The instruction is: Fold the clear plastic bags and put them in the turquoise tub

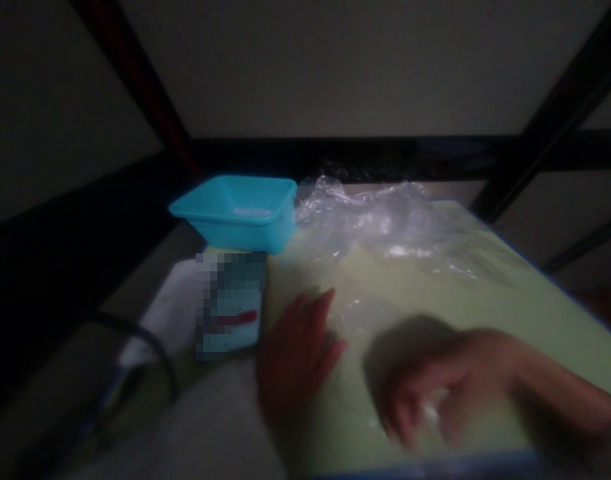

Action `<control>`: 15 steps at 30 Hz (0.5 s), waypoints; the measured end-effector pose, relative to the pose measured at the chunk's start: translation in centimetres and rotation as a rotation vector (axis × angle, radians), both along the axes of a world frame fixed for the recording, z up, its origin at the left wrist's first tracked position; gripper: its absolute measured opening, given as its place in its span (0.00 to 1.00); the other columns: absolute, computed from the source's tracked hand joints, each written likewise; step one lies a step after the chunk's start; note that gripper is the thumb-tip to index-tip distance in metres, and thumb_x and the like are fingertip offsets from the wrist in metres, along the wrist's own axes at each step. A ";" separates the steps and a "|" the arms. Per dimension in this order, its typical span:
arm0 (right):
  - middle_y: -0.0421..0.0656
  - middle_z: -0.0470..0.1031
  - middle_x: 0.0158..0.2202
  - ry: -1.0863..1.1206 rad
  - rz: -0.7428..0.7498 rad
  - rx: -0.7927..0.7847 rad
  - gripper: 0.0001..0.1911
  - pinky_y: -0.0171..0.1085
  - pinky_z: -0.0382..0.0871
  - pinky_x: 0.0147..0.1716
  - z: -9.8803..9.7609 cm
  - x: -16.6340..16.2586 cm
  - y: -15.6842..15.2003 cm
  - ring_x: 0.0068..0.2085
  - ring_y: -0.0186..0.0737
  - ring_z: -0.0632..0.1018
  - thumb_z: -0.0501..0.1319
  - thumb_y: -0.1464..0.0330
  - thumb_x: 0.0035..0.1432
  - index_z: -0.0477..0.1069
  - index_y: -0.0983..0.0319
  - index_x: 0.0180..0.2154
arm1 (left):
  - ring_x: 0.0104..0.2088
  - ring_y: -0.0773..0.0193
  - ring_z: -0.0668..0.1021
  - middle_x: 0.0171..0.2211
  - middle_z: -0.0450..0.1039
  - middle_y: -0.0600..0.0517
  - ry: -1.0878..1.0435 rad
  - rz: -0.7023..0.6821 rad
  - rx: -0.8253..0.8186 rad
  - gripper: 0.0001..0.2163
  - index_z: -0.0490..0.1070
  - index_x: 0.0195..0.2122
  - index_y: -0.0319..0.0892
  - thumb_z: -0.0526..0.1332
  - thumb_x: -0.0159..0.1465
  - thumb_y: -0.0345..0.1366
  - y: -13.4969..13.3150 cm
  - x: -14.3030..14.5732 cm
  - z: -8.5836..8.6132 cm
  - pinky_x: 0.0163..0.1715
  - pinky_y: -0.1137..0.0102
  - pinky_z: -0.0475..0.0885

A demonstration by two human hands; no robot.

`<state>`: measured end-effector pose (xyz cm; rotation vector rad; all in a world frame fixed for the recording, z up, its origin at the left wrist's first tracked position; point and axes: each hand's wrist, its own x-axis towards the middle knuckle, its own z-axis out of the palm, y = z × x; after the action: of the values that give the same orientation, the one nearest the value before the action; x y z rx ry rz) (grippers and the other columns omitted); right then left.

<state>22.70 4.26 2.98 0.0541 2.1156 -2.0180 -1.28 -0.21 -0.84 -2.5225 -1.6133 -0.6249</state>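
My left hand [298, 353] lies low over the pale yellow tabletop [485, 300], fingers stretched out and thumb apart, with nothing visible in it. A faint clear plastic sheet [365, 313] shows beside its fingertips. Farther right, my right hand [450, 380] is blurred by motion, its fingers curled downward and the thumb below. A small pale glint [429, 408] shows between thumb and fingers; whether it is held plastic or something lying on the table cannot be made out.
A turquoise plastic basin [280, 227] stands at the back left. Crumpled clear plastic film [385, 220] spreads across the back. Left of my left hand lies a pixelated flat item with a red mark [235, 319], near white material [170, 307] and a dark cable [150, 340].
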 end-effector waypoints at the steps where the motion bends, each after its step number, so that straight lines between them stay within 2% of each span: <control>1: 0.56 0.73 0.45 0.033 0.013 -0.006 0.32 0.43 0.69 0.46 0.2 -0.1 -0.1 0.49 0.47 0.75 0.52 0.45 0.58 0.69 0.68 0.43 | 0.55 0.50 0.71 0.55 0.69 0.43 -0.005 -0.004 0.011 0.24 0.56 0.61 0.39 0.51 0.66 0.43 0.0 0.0 0.2 0.55 0.55 0.68; 3: 0.56 0.74 0.47 0.055 -0.031 -0.021 0.30 0.43 0.68 0.49 0.9 -0.1 0.1 0.51 0.47 0.74 0.52 0.47 0.60 0.70 0.67 0.44 | 0.54 0.49 0.72 0.54 0.71 0.43 -0.017 -0.008 0.049 0.23 0.57 0.60 0.38 0.51 0.66 0.42 0.0 0.0 0.5 0.54 0.54 0.68; 4: 0.55 0.74 0.46 0.050 -0.103 -0.020 0.29 0.43 0.68 0.49 1.3 0.0 0.2 0.50 0.46 0.75 0.51 0.47 0.61 0.70 0.67 0.44 | 0.53 0.49 0.73 0.53 0.71 0.43 -0.022 -0.004 0.064 0.22 0.58 0.59 0.38 0.51 0.66 0.42 0.0 0.0 0.7 0.54 0.54 0.69; 7: 0.50 0.76 0.42 0.100 -0.464 0.117 0.27 0.42 0.69 0.46 2.2 0.6 1.1 0.44 0.41 0.77 0.50 0.49 0.62 0.71 0.65 0.43 | 0.52 0.50 0.73 0.51 0.73 0.45 -0.029 0.034 0.057 0.22 0.56 0.60 0.40 0.51 0.66 0.41 0.0 -0.3 0.9 0.52 0.53 0.70; 11: 0.46 0.76 0.35 0.090 -0.898 0.356 0.20 0.39 0.69 0.39 2.5 1.1 2.1 0.37 0.39 0.76 0.54 0.53 0.62 0.72 0.63 0.35 | 0.50 0.51 0.75 0.44 0.77 0.47 -0.027 0.060 0.012 0.23 0.53 0.61 0.40 0.52 0.66 0.38 0.1 -0.5 1.2 0.50 0.52 0.71; 13: 0.45 0.74 0.31 0.024 -1.060 0.409 0.19 0.38 0.69 0.37 2.3 1.1 2.3 0.33 0.38 0.74 0.55 0.54 0.62 0.72 0.62 0.31 | 0.49 0.51 0.75 0.43 0.77 0.46 -0.029 0.067 0.007 0.23 0.53 0.61 0.39 0.51 0.66 0.38 0.1 -0.6 1.4 0.49 0.52 0.71; 15: 0.45 0.73 0.30 -0.039 -1.156 0.427 0.19 0.39 0.69 0.35 2.0 1.2 2.5 0.32 0.38 0.73 0.55 0.53 0.61 0.71 0.62 0.30 | 0.48 0.52 0.76 0.42 0.77 0.45 -0.030 0.070 -0.017 0.23 0.53 0.62 0.38 0.50 0.66 0.38 0.2 -0.6 1.6 0.48 0.53 0.71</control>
<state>23.90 6.78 5.00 1.6885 2.7378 -1.8225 -1.85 0.03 0.73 -2.4681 -1.7155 -0.6465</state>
